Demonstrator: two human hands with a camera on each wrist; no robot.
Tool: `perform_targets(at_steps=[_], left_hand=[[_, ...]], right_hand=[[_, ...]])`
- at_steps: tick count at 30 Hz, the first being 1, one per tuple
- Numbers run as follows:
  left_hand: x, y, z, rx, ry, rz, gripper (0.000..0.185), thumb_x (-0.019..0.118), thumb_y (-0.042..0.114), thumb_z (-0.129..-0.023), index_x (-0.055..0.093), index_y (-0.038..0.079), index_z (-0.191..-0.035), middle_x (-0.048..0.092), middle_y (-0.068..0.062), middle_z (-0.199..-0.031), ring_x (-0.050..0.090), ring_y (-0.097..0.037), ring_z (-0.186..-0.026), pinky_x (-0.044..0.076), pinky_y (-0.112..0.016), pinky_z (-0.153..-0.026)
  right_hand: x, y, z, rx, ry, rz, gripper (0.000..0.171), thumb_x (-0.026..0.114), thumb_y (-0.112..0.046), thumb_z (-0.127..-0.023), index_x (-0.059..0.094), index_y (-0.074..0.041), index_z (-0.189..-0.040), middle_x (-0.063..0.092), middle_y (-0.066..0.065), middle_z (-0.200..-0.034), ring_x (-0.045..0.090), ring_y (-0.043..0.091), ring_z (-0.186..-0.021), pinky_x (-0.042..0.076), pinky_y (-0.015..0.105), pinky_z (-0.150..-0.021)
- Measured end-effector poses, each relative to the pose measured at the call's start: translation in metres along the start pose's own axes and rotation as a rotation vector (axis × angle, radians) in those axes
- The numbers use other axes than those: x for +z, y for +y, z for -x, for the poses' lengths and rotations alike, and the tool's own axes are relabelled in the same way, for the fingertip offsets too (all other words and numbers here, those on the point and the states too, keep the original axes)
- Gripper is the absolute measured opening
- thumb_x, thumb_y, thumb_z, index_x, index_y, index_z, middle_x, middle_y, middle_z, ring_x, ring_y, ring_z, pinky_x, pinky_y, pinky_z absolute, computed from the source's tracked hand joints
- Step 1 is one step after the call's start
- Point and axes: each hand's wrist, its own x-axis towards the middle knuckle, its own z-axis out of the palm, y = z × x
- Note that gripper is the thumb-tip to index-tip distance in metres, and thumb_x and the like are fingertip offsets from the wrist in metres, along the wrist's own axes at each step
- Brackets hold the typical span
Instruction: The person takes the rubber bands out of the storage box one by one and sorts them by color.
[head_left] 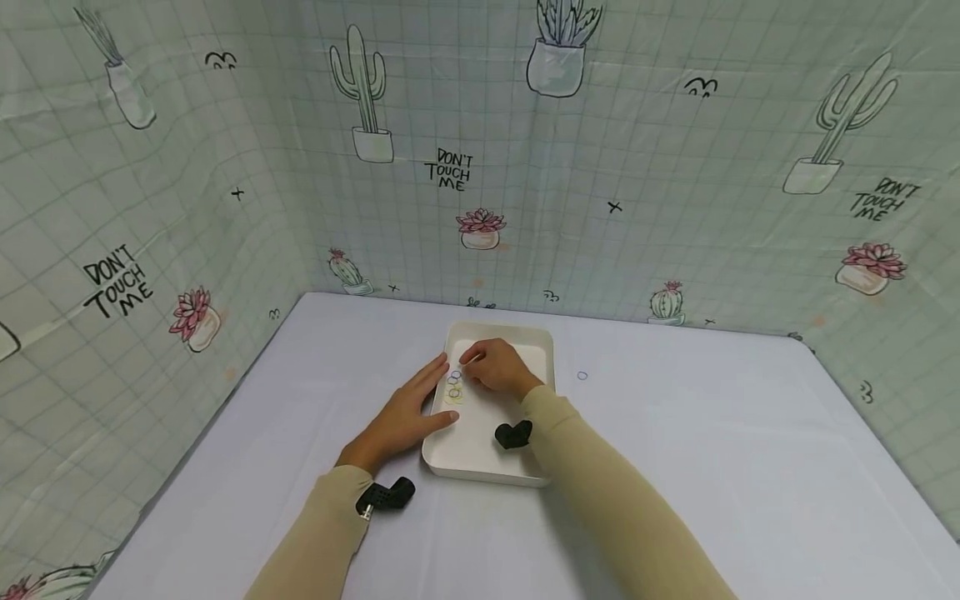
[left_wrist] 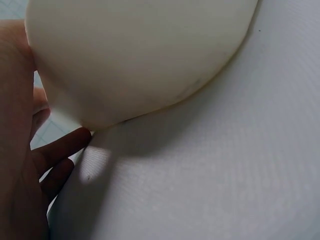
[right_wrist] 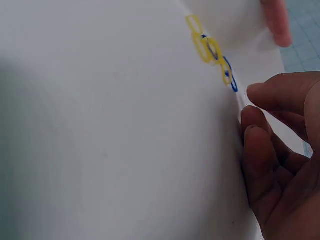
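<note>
A shallow white tray (head_left: pixel 487 467) lies on the table. My left hand (head_left: pixel 405 421) holds its left side, thumb over the rim and fingers along the outer wall. In the left wrist view, fingers (left_wrist: pixel 65 147) touch the tray's edge. Inside the tray, along its left wall, lie several small linked rings (head_left: pixel 453 392), yellow and blue. My right hand (head_left: pixel 495 367) is over the tray just beyond them. Its fingers are bent, tips close together near the blue end of the rings (right_wrist: pixel 212 52); I cannot tell whether a small piece is between them.
One blue ring (head_left: pixel 582 376) lies on the white table (head_left: pixel 675 433), right of the tray. A printed curtain (head_left: pixel 525 167) hangs behind and at the sides. Black wrist cameras sit on both forearms; the right one (head_left: pixel 513 434) overhangs the tray.
</note>
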Motion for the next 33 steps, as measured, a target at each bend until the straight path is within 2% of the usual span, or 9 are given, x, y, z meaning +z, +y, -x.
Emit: perform_targets(at_steps=[12,16,24,33], left_hand=[[-0.0019,-0.003,0.0015,0.042,0.009,0.003,0.084,0.069,0.038,-0.091,0.03,0.008,-0.158,0.018,0.005,-0.166,0.016,-0.023,-0.151,0.02,-0.053,-0.118],[-0.0001,-0.0038,0.0023,0.036,0.005,0.003,0.084,0.069,0.04,-0.091,0.03,0.007,-0.158,0.018,0.004,-0.166,0.017,-0.025,-0.151,0.021,-0.056,-0.117],[0.0,-0.0029,0.0045,0.021,0.001,0.016,0.082,0.068,0.039,-0.092,0.03,0.012,-0.159,0.017,0.009,-0.166,0.015,-0.021,-0.152,0.02,-0.054,-0.118],[-0.001,-0.0016,0.0028,0.012,-0.008,0.006,0.082,0.068,0.037,-0.092,0.029,0.012,-0.159,0.017,0.011,-0.166,0.016,-0.019,-0.151,0.019,-0.051,-0.119]], right_hand=[[0.0051,-0.0001,0.0008,-0.076,0.024,0.142,0.013,0.067,-0.017,-0.09,0.076,-0.016,-0.099,0.068,-0.004,-0.079,0.06,0.014,-0.073,0.049,0.028,-0.068],[0.0083,0.0035,0.0007,-0.082,0.03,0.153,0.012,0.069,-0.021,-0.09,0.076,-0.017,-0.099,0.068,-0.004,-0.082,0.061,0.014,-0.075,0.05,0.029,-0.068],[0.0082,0.0013,0.0025,-0.104,0.014,0.207,0.012,0.07,-0.023,-0.091,0.076,-0.018,-0.101,0.069,-0.002,-0.091,0.06,0.015,-0.081,0.05,0.031,-0.073],[0.0081,0.0007,0.0013,-0.159,-0.012,0.287,0.012,0.07,-0.023,-0.091,0.075,-0.018,-0.101,0.068,-0.004,-0.09,0.059,0.012,-0.081,0.049,0.03,-0.074]])
